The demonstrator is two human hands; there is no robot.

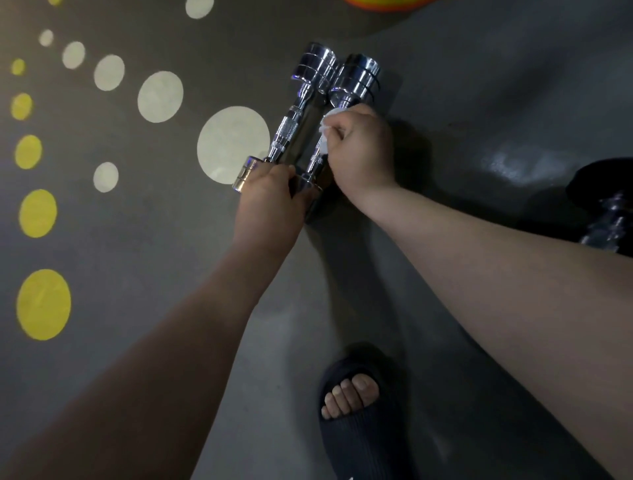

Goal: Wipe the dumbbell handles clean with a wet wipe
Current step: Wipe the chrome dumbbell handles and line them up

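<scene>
Floor: dark grey floor [445, 102] fills my feed, with yellow dots [43, 304] down the left side and pale dots [233, 144] running toward the middle.
Nearest: a foot in a dark open-toed slipper [363, 438] stands at the bottom, toes showing.
Arms: two bare forearms [496, 274] come up from the lower corners and meet at the weights.
Left hand: I see the left hand [270, 202] over the near ends of the chrome dumbbells [291, 133], fingers curled round them in a grip.
Right hand: the right hand [363, 150] sits just beside the left without touching it. It is fisted over the right-side handle, with the wet wipe [327, 126] pinched in its fingers.
Wipe: white and crumpled, only a small part shows at the fingers, against the handle.
Dumbbells: two lie side by side in the middle of the floor, slanting up and right, far heads touching. They are shiny, with ridged round heads. The left one's rough grip is bare, and the right one's is mostly hidden by the fist.
Right edge: a darker dumbbell [606, 212], partly cut off, lies well apart.
Far: an orange and yellow shape [387, 4] sits at the top edge; I cannot tell what it is.
</scene>
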